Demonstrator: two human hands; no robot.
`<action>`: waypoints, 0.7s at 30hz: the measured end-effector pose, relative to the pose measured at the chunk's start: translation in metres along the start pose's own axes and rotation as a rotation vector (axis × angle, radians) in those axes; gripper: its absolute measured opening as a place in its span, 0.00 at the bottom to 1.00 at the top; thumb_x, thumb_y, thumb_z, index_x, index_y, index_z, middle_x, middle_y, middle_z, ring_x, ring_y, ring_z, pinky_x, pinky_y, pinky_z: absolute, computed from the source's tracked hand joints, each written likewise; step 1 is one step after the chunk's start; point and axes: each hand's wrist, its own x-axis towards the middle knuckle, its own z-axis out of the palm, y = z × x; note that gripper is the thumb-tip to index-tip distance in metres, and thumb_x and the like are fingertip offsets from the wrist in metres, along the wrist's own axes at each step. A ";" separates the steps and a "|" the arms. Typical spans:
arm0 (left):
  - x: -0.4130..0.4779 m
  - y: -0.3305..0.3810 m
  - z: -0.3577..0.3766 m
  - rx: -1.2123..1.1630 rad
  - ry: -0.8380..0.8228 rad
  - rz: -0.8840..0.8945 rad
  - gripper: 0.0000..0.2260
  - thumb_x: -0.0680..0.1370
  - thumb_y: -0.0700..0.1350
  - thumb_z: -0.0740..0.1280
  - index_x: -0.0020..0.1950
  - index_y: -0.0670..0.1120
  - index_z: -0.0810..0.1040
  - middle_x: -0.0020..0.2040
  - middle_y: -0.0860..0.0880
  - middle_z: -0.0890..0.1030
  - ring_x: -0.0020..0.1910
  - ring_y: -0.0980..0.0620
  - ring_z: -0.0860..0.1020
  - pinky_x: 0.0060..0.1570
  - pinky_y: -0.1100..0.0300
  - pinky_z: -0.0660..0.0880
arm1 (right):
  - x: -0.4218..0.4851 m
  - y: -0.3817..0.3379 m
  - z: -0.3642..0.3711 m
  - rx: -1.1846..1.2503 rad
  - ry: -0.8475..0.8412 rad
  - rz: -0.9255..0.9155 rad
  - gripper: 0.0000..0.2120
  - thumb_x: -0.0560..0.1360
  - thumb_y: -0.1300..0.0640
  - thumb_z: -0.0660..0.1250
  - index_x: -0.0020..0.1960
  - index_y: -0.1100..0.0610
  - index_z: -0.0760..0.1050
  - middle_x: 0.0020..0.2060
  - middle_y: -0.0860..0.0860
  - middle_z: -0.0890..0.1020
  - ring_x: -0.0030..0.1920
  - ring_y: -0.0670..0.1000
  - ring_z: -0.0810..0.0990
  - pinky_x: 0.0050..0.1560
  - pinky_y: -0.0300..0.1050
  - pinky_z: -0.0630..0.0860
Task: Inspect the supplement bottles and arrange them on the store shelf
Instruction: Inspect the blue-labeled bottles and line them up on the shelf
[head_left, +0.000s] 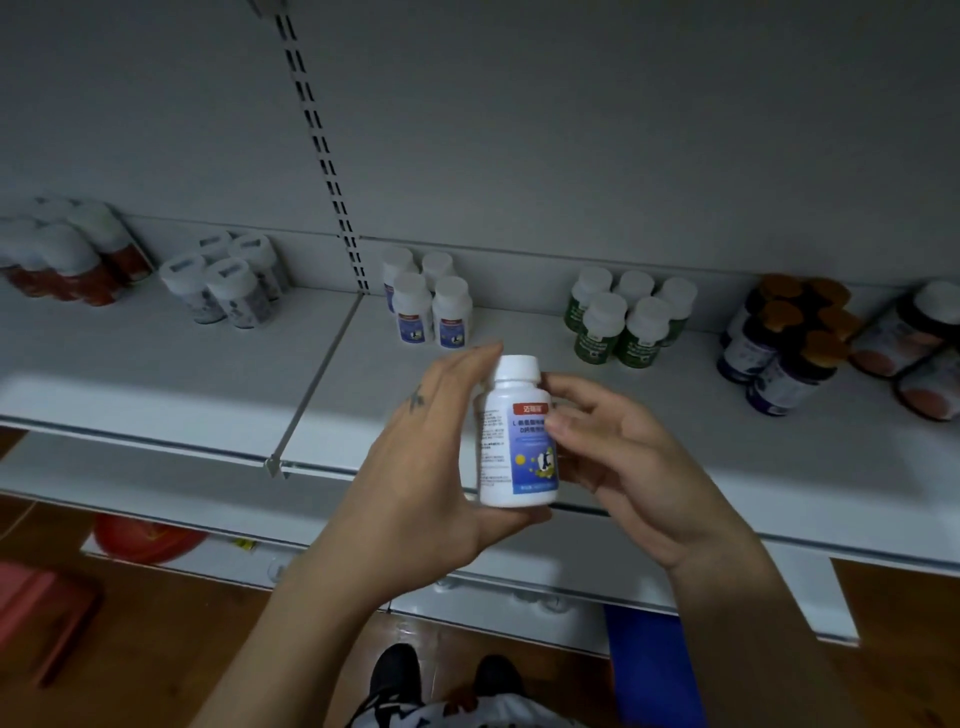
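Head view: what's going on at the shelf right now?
A person holds one white bottle with a blue label upright in front of the shelf, label toward the camera. The left hand grips it from the side and beneath; the right hand pinches its other side. Four matching bottles stand grouped on the shelf behind, with green bottles to their right.

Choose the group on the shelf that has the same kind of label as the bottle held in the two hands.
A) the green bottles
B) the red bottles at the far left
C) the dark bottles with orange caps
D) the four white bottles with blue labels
D: the held bottle has a white cap and a blue label with a red tag, like the four blue-labelled bottles behind it.
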 end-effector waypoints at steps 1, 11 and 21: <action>-0.001 0.000 -0.001 -0.010 0.004 -0.010 0.45 0.63 0.61 0.76 0.75 0.49 0.60 0.69 0.54 0.69 0.68 0.59 0.69 0.65 0.63 0.66 | -0.003 0.002 -0.001 0.018 -0.052 0.022 0.21 0.71 0.60 0.66 0.65 0.55 0.75 0.49 0.57 0.84 0.48 0.54 0.82 0.51 0.49 0.78; -0.009 0.012 0.003 -0.164 0.048 -0.105 0.47 0.62 0.55 0.81 0.75 0.49 0.61 0.68 0.53 0.67 0.68 0.56 0.69 0.62 0.66 0.70 | 0.002 0.009 -0.004 0.232 -0.240 0.079 0.31 0.63 0.61 0.69 0.67 0.59 0.74 0.54 0.64 0.80 0.52 0.61 0.79 0.54 0.57 0.76; -0.020 0.012 -0.003 -0.112 0.100 -0.148 0.48 0.61 0.62 0.77 0.75 0.52 0.60 0.65 0.59 0.66 0.62 0.61 0.70 0.53 0.76 0.68 | 0.018 0.025 0.008 0.545 -0.479 0.198 0.28 0.67 0.60 0.70 0.67 0.63 0.75 0.59 0.63 0.80 0.59 0.60 0.80 0.58 0.53 0.77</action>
